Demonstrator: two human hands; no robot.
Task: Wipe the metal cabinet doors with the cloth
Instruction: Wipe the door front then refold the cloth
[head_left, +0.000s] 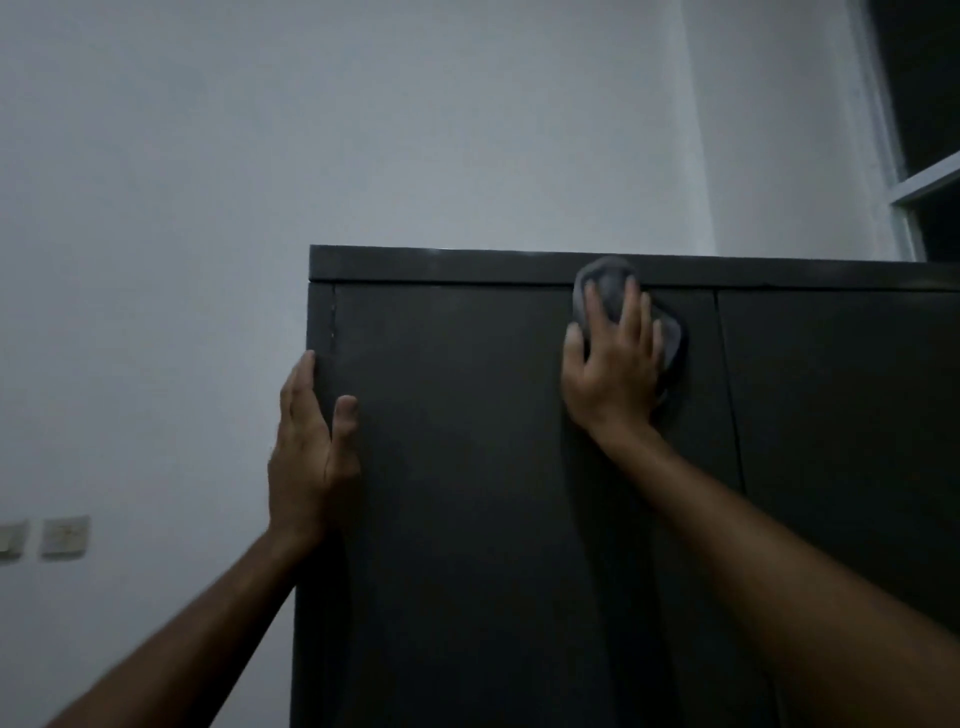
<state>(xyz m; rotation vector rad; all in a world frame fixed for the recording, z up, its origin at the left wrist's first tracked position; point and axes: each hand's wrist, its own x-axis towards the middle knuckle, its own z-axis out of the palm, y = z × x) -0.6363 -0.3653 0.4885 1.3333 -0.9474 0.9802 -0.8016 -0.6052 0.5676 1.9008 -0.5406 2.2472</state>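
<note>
- A dark metal cabinet (467, 519) fills the lower middle and right of the head view, its flat top edge running from about 9 o'clock across to 3 o'clock of the picture's centre.
- Two doors show on its front: the left door (447, 415) is the wider in view, and the right door (841, 415) lies at 3 o'clock of it, with a thin vertical seam between them.
- The right hand (613, 358) presses flat on the left door near that door's upper right corner, fingers straight and spread, pointing to 12 o'clock.
- A grey cloth (608, 283) lies crumpled under that hand, between palm and door; it pokes out at 12 o'clock past the fingertips, touching the cabinet's top band, and at 3 o'clock beside the little finger.
- The left hand (311, 452) rests on the cabinet's left front corner, at 8 o'clock of the right hand and well apart from it. Its fingers lie straight along the side edge while the thumb lies on the front face; it holds nothing.
- Both forearms are bare and reach up from the lower corners.
- A pale wall (363, 130) stands behind the cabinet.
- Two wall switches (65, 536) sit at 9 o'clock of the left forearm, near the picture's left edge.
- A dark window (924, 104) with a pale frame shows at 2 o'clock.
</note>
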